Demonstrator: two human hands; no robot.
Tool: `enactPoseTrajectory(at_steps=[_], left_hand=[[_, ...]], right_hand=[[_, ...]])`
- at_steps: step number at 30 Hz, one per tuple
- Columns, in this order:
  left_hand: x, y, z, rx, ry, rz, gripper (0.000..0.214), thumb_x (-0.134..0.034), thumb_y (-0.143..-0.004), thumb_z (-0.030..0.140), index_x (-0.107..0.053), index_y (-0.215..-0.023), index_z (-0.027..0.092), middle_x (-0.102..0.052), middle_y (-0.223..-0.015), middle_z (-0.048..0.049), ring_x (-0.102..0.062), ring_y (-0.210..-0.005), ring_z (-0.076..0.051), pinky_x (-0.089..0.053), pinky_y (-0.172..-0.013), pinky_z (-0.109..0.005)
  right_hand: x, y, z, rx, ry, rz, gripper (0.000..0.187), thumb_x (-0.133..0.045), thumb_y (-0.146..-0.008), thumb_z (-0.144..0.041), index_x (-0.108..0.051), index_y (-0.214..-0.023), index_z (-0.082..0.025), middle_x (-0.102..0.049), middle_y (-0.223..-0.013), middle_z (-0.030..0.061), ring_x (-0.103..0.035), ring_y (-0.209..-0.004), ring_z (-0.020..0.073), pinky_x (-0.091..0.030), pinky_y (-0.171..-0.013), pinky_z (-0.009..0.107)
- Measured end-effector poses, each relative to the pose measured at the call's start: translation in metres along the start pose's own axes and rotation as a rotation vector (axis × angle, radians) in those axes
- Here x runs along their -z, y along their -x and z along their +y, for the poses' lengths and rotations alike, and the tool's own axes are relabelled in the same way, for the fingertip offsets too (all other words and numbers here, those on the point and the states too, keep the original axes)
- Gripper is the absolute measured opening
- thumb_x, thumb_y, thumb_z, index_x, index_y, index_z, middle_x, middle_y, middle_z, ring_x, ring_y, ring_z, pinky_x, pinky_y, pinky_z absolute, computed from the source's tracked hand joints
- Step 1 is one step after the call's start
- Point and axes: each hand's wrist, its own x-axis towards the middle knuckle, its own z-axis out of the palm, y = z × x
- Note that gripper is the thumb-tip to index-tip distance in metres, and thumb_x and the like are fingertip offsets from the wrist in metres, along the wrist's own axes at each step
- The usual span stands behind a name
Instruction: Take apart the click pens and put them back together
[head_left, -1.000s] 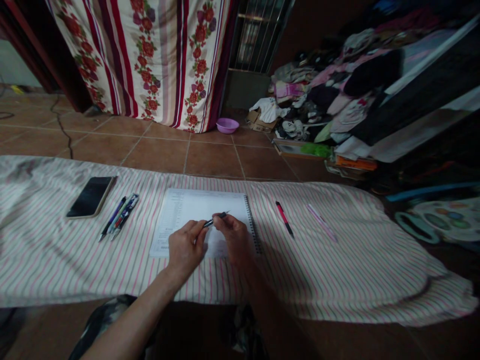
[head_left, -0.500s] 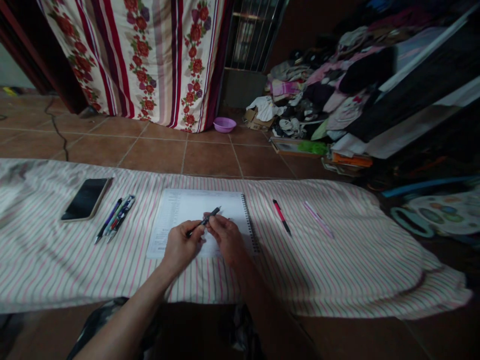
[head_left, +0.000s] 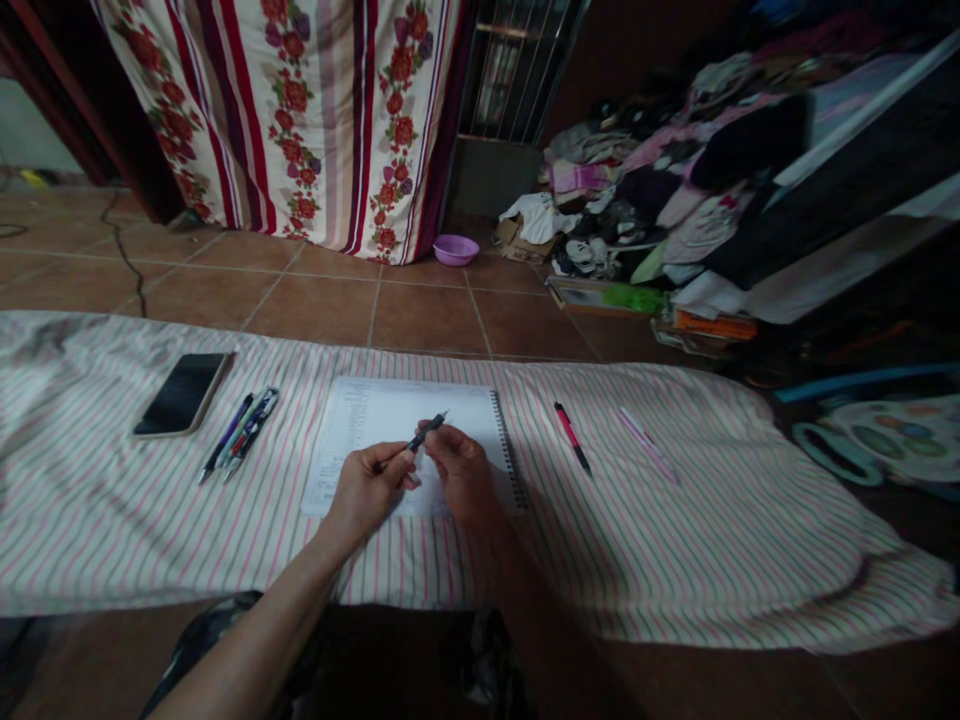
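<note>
Compared to a second ago the slim, dark, pointed pen [head_left: 425, 433] angles up steeper, and from my remote seat I've got the left hand [head_left: 366, 492] pinching it over the white, spiral-bound paper notebook [head_left: 465, 400], right hand [head_left: 463, 473] against its front end, can't tell if clamped.

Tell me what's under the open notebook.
Striped cloth shows around the notebook, so it seems to lie on that; whatever is directly beneath is covered.
</note>
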Motion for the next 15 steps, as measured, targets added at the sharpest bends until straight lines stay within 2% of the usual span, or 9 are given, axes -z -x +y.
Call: enactPoseTrajectory(at_steps=[4, 9, 12, 15], left_hand=[[0.0, 0.001, -0.005, -0.207, -0.227, 0.074, 0.022, -0.055, -0.077, 0.033, -0.068, -0.08, 0.015, -0.061, -0.059, -0.0007, -0.059, -0.055, -0.014, -0.046, -0.057, -0.026], [-0.003, 0.006, -0.009, -0.452, -0.609, 0.207, 0.027, -0.045, -0.085, 0.03, -0.066, -0.092, 0.015, -0.063, -0.068, -0.0037, -0.059, -0.063, -0.015, -0.045, -0.061, -0.027], [-0.006, 0.009, -0.011, -0.514, -0.701, 0.248, 0.03, -0.042, -0.087, 0.031, -0.065, -0.097, 0.014, -0.063, -0.072, -0.0049, -0.059, -0.064, -0.015, -0.044, -0.06, -0.026], [-0.007, 0.01, -0.012, -0.512, -0.718, 0.249, 0.03, -0.042, -0.086, 0.032, -0.064, -0.098, 0.015, -0.063, -0.072, -0.0046, -0.059, -0.064, -0.015, -0.044, -0.059, -0.026]], right_hand=[[-0.002, 0.0, 0.003, 0.05, 0.014, 0.018, 0.021, -0.068, -0.064, -0.039, -0.065, -0.071, -0.02, -0.066, -0.086, 0.0026, -0.057, -0.08, 0.0168, -0.043, -0.075, 0.03], [-0.005, 0.004, 0.002, 0.087, -0.019, 0.05, 0.023, -0.069, -0.065, -0.039, -0.059, -0.069, -0.019, -0.063, -0.077, 0.0005, -0.055, -0.074, 0.0147, -0.042, -0.075, 0.029], [-0.006, 0.006, 0.002, 0.115, -0.002, 0.071, 0.024, -0.068, -0.066, -0.04, -0.056, -0.068, -0.02, -0.057, -0.068, -0.0027, -0.05, -0.066, 0.0121, -0.04, -0.068, 0.027], [-0.005, 0.006, 0.004, 0.118, 0.015, 0.081, 0.026, -0.068, -0.067, -0.041, -0.053, -0.066, -0.019, -0.052, -0.063, -0.0044, -0.046, -0.061, 0.0105, -0.038, -0.064, 0.025]])
